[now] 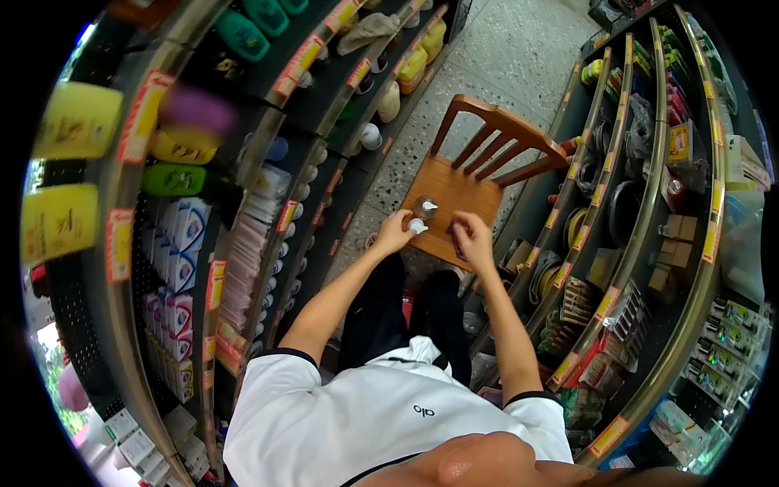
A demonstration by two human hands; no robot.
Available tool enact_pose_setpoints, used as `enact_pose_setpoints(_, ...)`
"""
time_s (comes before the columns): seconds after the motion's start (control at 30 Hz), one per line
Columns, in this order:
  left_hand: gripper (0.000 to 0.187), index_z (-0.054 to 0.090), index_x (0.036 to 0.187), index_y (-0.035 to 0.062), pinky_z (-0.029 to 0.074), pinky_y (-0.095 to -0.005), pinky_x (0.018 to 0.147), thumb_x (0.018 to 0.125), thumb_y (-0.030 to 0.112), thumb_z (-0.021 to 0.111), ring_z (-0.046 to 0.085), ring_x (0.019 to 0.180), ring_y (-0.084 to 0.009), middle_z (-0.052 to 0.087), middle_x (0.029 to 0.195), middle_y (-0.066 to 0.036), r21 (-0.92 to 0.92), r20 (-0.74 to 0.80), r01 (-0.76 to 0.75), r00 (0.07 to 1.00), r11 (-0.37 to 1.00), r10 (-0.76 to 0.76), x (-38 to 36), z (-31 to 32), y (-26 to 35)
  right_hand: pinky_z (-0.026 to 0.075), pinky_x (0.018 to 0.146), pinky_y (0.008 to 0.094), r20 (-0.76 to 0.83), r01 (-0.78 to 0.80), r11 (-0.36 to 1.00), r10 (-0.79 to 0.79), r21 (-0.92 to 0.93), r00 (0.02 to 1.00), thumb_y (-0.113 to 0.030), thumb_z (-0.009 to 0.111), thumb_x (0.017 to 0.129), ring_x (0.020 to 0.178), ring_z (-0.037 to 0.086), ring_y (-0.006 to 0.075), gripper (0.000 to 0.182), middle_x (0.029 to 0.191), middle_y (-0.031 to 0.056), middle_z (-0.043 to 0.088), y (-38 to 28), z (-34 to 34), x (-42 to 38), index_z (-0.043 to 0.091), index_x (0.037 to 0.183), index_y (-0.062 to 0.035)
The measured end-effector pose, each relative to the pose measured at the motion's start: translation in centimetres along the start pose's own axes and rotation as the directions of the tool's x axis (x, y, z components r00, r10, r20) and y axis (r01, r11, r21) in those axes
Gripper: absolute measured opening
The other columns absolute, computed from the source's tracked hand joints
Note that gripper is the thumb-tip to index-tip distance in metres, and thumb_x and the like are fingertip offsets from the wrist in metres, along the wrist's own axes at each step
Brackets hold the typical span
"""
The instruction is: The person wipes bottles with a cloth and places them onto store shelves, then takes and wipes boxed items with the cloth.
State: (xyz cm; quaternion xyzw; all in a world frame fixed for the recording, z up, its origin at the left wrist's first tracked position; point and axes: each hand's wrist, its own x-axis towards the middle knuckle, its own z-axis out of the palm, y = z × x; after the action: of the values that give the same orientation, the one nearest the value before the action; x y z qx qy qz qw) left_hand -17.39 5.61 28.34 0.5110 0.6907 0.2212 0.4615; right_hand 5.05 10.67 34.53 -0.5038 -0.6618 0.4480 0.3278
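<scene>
A wooden chair (439,196) stands in front of me in the aisle. On its seat is a clear pump bottle (424,208) with a white pump top. Closer to me is a second pump bottle (417,226), also white-topped; my left hand (393,234) is closed around its side, and its body is mostly hidden. Over the seat's right side, apart from both bottles, my right hand (471,240) is closed with curled fingers. What it holds, if anything, is too small to tell.
Shelves (304,134) of bottles and boxed goods line my left side. On the right, more shelves (637,268) carry coiled hoses, small boxes and packaged hardware. A speckled floor (507,61) runs beyond the chair between them.
</scene>
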Motion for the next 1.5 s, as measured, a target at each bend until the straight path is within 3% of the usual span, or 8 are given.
enact_pose_setpoints(0.17,0.067,0.045,0.131,0.004,0.046,-0.0479,0.095,0.073,0.013,0.078,0.052,0.118,-0.0407,0.054,0.124,-0.023,0.094,0.017,0.056,0.998,0.994,-0.058,2.9,8.5,-6.0,0.051,0.071,0.0306,0.044,-0.2,0.98,0.2,-0.005,0.979,-0.001,0.063,0.087,0.087,0.065,0.0215,0.024,0.098,0.0129,0.066,4.1,2.2,-3.5,0.065,0.11,0.0001)
enact_pose_setpoints(0.27,0.067,0.041,0.132,0.0051,0.049,-0.049,0.09,0.074,0.012,0.076,0.056,0.114,-0.0416,0.052,0.125,-0.024,0.214,0.005,0.251,0.966,0.944,-0.258,4.1,11.0,-6.4,0.052,0.075,0.0307,-0.006,-0.29,0.956,0.29,0.038,0.957,-0.002,0.062,0.087,0.09,0.066,0.0225,0.023,0.099,0.0132,0.066,6.3,3.2,-5.3,0.064,0.11,0.0021)
enact_pose_setpoints(0.4,0.042,0.049,0.12,0.0039,0.055,-0.0495,0.077,0.082,0.01,0.066,0.065,0.094,-0.0422,0.059,0.115,-0.024,0.244,-0.079,0.22,0.975,0.945,-0.207,5.5,13.2,-9.2,0.051,0.082,0.0344,0.001,-0.346,0.936,0.347,-0.07,0.938,-0.004,0.063,0.087,0.094,0.067,0.027,0.024,0.101,0.0161,0.068,8.5,4.4,-6.4,0.065,0.11,0.0023)
enact_pose_setpoints(0.57,0.041,0.053,0.118,0.0019,0.052,-0.0504,0.078,0.08,0.008,0.068,0.064,0.093,-0.0442,0.065,0.101,-0.026,0.239,-0.054,0.124,0.992,0.963,-0.115,5.6,11.9,-10.7,0.052,0.082,0.0348,0.022,-0.376,0.925,0.378,-0.06,0.926,-0.003,0.063,0.085,0.093,0.067,0.0278,0.024,0.101,0.0166,0.067,9.9,6.3,-5.9,0.065,0.109,0.0023)
enact_pose_setpoints(0.83,0.036,0.059,0.11,0.0015,0.051,-0.0482,0.075,0.077,0.012,0.067,0.065,0.088,-0.0434,0.067,0.091,-0.026,0.088,0.047,-0.188,0.982,0.978,0.184,-0.3,-0.6,-3.5,0.048,0.095,0.0396,0.146,-0.206,0.959,0.236,-0.194,0.961,-0.005,0.074,0.074,0.107,0.061,0.0316,0.048,0.114,0.0174,0.062,5.5,6.6,-3.1,0.059,0.119,-0.0005)
enact_pose_setpoints(1.0,0.033,0.067,0.102,0.0014,0.052,-0.0335,0.068,0.074,0.018,0.073,0.068,0.075,-0.021,0.069,0.084,-0.015,-0.091,0.062,-0.25,0.965,0.964,0.256,-5.5,-11.9,4.6,0.031,0.113,0.0393,0.461,0.071,0.993,-0.019,-0.097,0.887,-0.016,0.085,0.065,0.132,0.044,0.0318,0.095,0.141,0.017,0.047,-2.6,6.1,-1.2,0.036,0.145,-0.0031)
enact_pose_setpoints(1.27,0.034,0.068,0.109,0.002,0.054,-0.028,0.069,0.076,0.011,0.07,0.069,0.077,-0.0142,0.071,0.089,-0.011,-0.072,-0.091,-0.414,0.909,0.907,0.407,-13.3,-23.8,14.7,0.041,0.103,0.0371,0.436,0.151,0.979,-0.195,0.134,0.879,-0.015,0.085,0.065,0.12,0.054,0.0276,0.085,0.129,0.0154,0.055,-19.2,6.9,-1.2,0.044,0.138,-0.003)
enact_pose_setpoints(1.5,0.033,0.065,0.115,-0.0005,0.052,-0.0269,0.08,0.083,0.007,0.068,0.064,0.092,-0.0119,0.069,0.101,-0.007,-0.324,-0.314,-0.474,0.87,0.818,0.38,-18.6,-28.6,18.5,0.045,0.098,0.0352,0.452,0.052,0.884,-0.287,0.464,0.845,-0.016,0.086,0.067,0.112,0.059,0.0215,0.081,0.121,0.0125,0.06,-27.6,6.8,-1.3,0.046,0.137,-0.0022)
